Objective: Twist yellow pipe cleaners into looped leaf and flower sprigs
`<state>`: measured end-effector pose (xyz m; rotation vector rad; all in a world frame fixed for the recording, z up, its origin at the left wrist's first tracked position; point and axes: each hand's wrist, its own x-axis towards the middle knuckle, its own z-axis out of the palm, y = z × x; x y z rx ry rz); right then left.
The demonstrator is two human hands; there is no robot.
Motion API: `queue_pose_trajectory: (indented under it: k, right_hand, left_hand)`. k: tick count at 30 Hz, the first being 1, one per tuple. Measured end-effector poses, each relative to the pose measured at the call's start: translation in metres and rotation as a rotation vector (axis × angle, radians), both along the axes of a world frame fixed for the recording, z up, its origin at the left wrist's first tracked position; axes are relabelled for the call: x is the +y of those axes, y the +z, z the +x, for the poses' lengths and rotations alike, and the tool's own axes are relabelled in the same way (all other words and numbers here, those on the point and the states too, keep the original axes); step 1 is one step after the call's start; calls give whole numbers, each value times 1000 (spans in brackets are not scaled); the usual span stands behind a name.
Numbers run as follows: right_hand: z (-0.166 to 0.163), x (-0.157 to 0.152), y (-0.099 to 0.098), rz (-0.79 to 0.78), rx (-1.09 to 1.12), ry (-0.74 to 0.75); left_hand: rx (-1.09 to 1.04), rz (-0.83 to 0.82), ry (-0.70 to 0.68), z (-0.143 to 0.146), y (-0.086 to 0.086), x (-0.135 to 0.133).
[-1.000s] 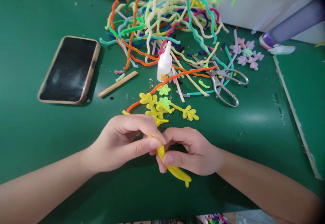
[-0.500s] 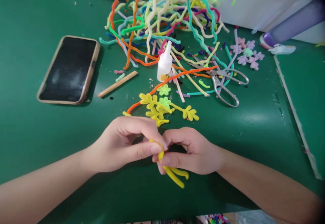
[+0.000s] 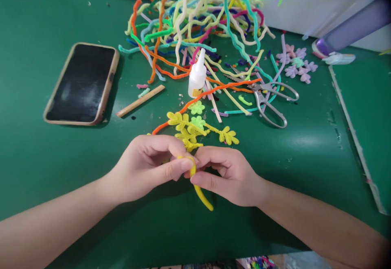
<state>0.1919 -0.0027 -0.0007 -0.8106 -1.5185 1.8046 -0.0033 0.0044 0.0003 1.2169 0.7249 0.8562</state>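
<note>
Both hands meet low in the middle of the green table (image 3: 45,151) and pinch one yellow pipe cleaner (image 3: 200,191). My left hand (image 3: 146,167) grips its upper bend between thumb and fingers. My right hand (image 3: 227,175) pinches it just beside, thumb against forefinger. One loose yellow end curves down and right below my fingers. Just beyond my knuckles lie yellow pipe-cleaner flowers (image 3: 186,128) and two light green ones (image 3: 196,108).
A phone (image 3: 81,84) lies screen-up at the left, a wooden stick (image 3: 140,101) beside it. A white glue bottle (image 3: 197,75) stands before a tangled heap of coloured pipe cleaners (image 3: 198,20). Scissors (image 3: 269,98) and purple flowers (image 3: 296,65) lie at the right.
Both hands have shifted slightly up the table. The two yellow ends hanging below my fingers have become one shorter single end, as the pipe cleaner was worked between the fingers.
</note>
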Motion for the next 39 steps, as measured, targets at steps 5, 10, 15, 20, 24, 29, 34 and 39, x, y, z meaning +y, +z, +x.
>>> queue_pose_trajectory:
  k: [5,10,15,20,24,29,34,39]
  right_hand:
    - [1,-1,1,3,-36,14]
    - [0,-3,1,83,-88,-17]
    - [-1,-7,0,200,-174,-69]
    - [0,-9,-1,348,-241,-75]
    - [-1,-9,-1,398,-246,-82]
    - [-2,-11,-5,521,-323,-125]
    - [-2,-15,-8,769,-481,-157]
    - [-2,-18,-10,1060,-579,-144]
  left_hand:
    - [7,-8,7,1,1,1]
    - [64,-2,1,1,1,0]
    - [163,24,16,1,-1,-3]
    - [204,35,38,2,-3,-4]
    - [245,61,51,3,-2,-4]
    - [367,126,45,4,-1,-4]
    - [391,212,10,4,-2,-7]
    - [419,252,18,6,0,-9]
